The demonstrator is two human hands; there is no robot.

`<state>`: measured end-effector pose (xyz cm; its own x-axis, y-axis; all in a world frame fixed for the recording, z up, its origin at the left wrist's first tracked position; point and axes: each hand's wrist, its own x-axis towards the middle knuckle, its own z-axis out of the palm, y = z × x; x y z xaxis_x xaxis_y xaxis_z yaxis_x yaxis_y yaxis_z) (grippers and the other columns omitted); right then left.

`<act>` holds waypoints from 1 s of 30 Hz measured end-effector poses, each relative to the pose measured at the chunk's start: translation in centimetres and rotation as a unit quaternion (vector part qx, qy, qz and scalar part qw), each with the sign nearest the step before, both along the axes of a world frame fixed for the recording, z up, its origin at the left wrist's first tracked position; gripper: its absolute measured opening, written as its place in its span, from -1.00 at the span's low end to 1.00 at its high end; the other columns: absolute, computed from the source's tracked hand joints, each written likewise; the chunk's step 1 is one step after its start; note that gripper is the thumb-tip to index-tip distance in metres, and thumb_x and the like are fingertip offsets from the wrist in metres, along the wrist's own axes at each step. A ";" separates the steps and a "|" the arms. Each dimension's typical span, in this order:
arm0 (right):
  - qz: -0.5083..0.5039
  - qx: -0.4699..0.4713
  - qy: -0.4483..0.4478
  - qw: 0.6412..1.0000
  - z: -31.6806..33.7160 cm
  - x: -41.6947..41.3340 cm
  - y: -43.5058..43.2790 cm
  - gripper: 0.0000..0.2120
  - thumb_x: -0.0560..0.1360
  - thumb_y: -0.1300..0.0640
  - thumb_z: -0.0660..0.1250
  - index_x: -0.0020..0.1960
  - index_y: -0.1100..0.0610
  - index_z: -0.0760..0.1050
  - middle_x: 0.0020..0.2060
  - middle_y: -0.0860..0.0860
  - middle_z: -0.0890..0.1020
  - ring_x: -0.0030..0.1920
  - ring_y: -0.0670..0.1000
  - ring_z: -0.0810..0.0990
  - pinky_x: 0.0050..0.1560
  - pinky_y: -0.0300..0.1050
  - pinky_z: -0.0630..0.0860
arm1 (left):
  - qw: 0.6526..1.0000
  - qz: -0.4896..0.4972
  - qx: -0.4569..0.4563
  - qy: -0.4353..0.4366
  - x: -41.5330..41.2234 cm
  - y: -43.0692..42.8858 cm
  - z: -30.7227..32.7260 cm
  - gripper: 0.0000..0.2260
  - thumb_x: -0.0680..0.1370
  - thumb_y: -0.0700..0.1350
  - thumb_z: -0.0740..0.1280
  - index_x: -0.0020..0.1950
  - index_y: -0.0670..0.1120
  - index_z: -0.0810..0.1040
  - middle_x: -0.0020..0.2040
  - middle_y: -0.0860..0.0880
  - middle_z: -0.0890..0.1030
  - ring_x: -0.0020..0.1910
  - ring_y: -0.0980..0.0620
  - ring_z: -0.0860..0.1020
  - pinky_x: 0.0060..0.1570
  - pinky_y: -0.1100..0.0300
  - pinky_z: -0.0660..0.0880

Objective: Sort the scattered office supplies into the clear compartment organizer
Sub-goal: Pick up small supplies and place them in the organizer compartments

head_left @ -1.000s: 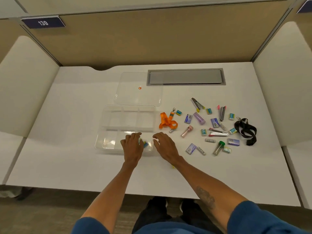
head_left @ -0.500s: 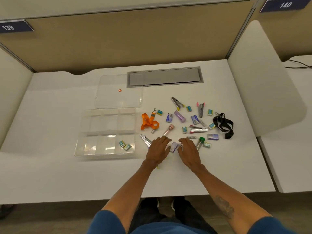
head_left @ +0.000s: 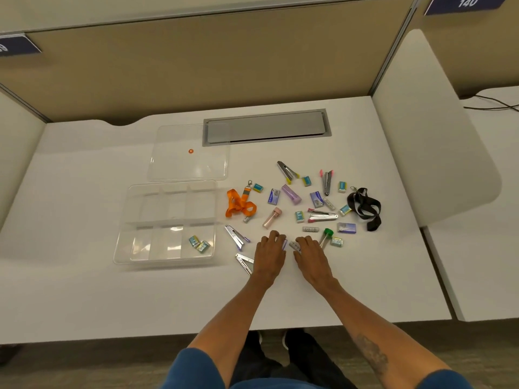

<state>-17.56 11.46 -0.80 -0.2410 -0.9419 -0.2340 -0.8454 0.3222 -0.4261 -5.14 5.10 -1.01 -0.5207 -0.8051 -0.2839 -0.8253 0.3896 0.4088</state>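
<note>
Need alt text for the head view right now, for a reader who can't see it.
Both hands, left hand and right hand, rest palm-down on a white desk over small supplies. A clear organizer to their left holds two small packets in one near compartment, with its lid behind it.

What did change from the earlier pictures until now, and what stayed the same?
Both hands left the organizer, letting go two small teal packets in its near right compartment, and moved right to the scattered supplies. Now the left hand and right hand rest on small items there; a grip cannot be told. The lid, orange lanyard and black lanyard stayed.
</note>
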 end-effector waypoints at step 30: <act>0.078 -0.150 -0.064 0.984 6.2 15.8 -19.7 -0.88 0.52 0.14 0.31 -0.05 0.15 0.60 -0.19 0.10 0.66 -0.14 0.11 0.56 -0.21 -0.01 0.47 | 0.954 0.259 -0.148 0.033 20.0 -16.1 5.0 -0.66 0.52 -0.14 0.36 0.29 -0.01 0.46 0.25 -0.05 0.50 0.04 -0.12 0.55 0.03 -0.05 0.41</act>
